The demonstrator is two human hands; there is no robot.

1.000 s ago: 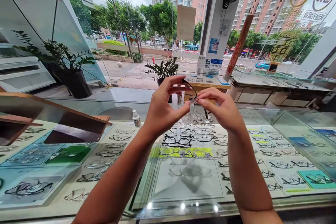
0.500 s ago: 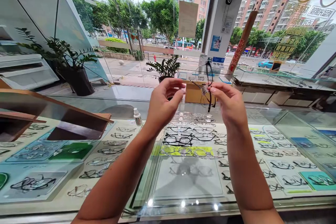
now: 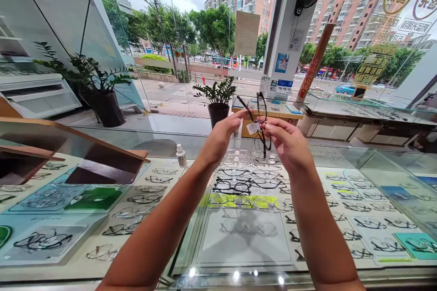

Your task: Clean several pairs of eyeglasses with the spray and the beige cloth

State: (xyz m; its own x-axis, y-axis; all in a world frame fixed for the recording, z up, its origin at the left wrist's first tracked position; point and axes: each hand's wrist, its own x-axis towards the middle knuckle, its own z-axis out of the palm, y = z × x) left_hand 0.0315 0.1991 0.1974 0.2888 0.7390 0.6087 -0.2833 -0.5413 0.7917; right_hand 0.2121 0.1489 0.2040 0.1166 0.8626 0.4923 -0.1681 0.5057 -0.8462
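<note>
Glasses (image 3: 262, 123) are up in the air over the glass counter (image 3: 372, 163), roughly centre, between both hands. The right hand (image 3: 288, 143) has them, fingers pinched narrow on the frame. The frame stands on end, so its long axis runs nearly straight up and down, with one temple arm poking up and to the left. A little white tag (image 3: 253, 127) hangs off the frame on the left side. The left hand (image 3: 221, 138) sits just left of it, fingers drawn close with the tips touching the tag. Can't tell if it's really gripping it.

Versus half a second back: the left hand was spread looser and clear of the glasses, now it's closed in on the tag. The glasses also sit a bit lower and further left.
</note>
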